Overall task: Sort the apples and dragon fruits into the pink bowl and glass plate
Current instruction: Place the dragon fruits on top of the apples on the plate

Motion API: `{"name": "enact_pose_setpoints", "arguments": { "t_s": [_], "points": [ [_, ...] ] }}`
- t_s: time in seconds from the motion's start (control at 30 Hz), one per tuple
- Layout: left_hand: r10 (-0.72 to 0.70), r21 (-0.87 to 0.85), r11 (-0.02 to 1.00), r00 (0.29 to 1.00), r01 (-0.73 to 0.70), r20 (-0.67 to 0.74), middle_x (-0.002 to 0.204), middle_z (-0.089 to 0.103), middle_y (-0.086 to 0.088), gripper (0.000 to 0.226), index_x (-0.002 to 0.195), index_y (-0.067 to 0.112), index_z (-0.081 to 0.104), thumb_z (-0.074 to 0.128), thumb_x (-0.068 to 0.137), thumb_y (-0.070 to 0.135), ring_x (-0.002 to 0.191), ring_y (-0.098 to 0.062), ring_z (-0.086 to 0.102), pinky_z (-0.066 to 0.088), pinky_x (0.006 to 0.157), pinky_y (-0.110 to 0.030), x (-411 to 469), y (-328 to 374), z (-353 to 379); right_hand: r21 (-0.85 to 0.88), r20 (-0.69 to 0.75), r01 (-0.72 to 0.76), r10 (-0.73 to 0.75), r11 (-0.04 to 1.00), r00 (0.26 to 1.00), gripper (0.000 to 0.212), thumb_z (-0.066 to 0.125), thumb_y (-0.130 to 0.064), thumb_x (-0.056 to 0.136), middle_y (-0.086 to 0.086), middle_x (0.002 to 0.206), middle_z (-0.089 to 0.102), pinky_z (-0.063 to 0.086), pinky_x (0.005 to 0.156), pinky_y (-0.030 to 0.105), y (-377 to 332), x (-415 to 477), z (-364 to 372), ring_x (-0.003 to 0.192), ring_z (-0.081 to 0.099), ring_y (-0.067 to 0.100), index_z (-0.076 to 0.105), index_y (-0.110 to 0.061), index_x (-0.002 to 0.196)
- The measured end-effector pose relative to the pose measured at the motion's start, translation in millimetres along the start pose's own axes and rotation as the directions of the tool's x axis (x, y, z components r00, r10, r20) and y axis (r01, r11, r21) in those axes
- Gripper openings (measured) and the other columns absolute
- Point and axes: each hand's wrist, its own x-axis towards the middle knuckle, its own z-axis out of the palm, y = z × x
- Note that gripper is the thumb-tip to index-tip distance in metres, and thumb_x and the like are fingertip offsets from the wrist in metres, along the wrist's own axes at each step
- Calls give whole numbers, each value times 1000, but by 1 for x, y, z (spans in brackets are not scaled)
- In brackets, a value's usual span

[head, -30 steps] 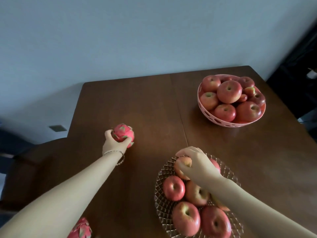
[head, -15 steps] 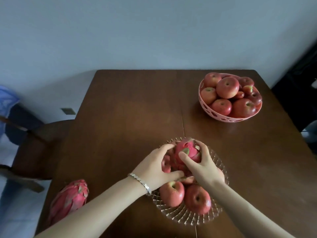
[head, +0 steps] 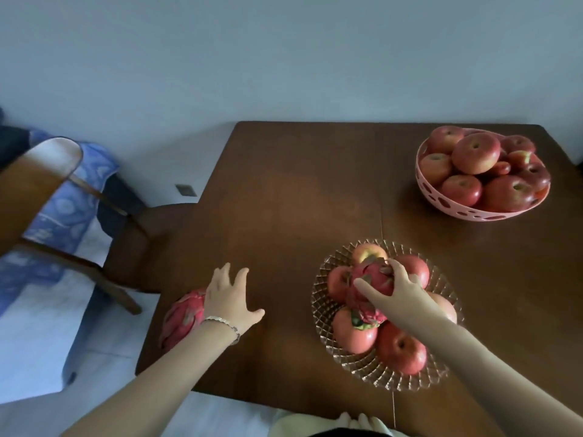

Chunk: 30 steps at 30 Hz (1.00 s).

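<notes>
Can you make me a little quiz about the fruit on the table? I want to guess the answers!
1. True or false: the glass plate has both apples and a dragon fruit on it.
2. What are the fingers of the right hand curled round? A) an apple B) the dragon fruit C) nothing
3. Which dish stands farther from the person, the glass plate or the pink bowl?

Key: 1 true. 2 B. 3 the pink bowl.
</notes>
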Motion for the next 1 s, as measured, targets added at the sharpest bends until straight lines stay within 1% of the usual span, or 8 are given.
{"name": "enact_pose_setpoints", "arguments": {
  "t_s": [0.13,0.27,0.53,0.7,0.77,0.87,0.93,1.0],
  "points": [
    [-301,277,924,947,262,110,158,-9,-14,113,149,28,-6,66,70,64,145,-41,3,18,116,-51,11,-52,2,-158,-68,51,-62,986,996,100,41,-76,73,10,141,44,47,67,32,-7,-11,-6,108,60,29,0,-23,147],
    [-418,177,905,887,387,196,147,28,-13,108,148,29,4,72,68,54,131,-34,42,44,99,-43,20,-68,-3,-205,-124,110,-137,972,983,98,41,-74,75,11,148,33,45,92,39,-13,-16,-8,129,42,28,0,-23,148],
    [125,-152,979,989,-136,-75,134,45,0,85,133,35,34,79,61,46,114,-23,56,56,89,-39,-11,-1,-35,268,-234,432,-377,861,896,46,53,-49,85,-6,119,58,45,101,33,-17,-33,-19,110,55,7,52,-24,123],
    [781,173,541,416,-823,-466,127,52,-2,93,131,20,37,84,54,43,115,-21,55,48,96,-36,-54,85,-77,805,266,-64,-263,591,927,69,43,-70,76,16,111,67,54,88,43,-20,-39,-38,99,67,30,56,-19,121],
    [888,308,311,159,-899,-432,129,42,1,93,135,21,30,76,59,50,121,-19,45,36,106,-33,-61,117,-78,871,325,-160,-302,464,896,63,39,-68,78,14,104,71,55,84,42,-10,-47,-46,96,69,28,67,-20,106],
    [932,402,160,4,-901,-363,135,33,0,99,139,21,22,78,61,47,130,-23,33,23,115,-39,-61,151,-66,955,243,-168,-317,246,917,48,44,-52,74,12,82,73,59,70,35,5,-52,-54,77,72,24,76,-17,81],
    [927,356,244,109,-902,-358,143,24,-4,104,141,19,16,78,61,44,138,-29,23,20,115,-51,-58,164,-56,978,140,-97,-236,183,962,43,50,-48,69,12,84,73,58,72,38,20,-52,-57,76,72,25,76,-16,80],
    [872,162,456,403,-875,-277,153,8,-7,109,144,25,2,78,67,38,145,-33,6,16,116,-58,-53,172,-48,981,35,-15,-101,193,994,43,55,-44,70,15,96,72,58,74,39,38,-49,-58,83,71,27,71,-14,98]
  ]
}}
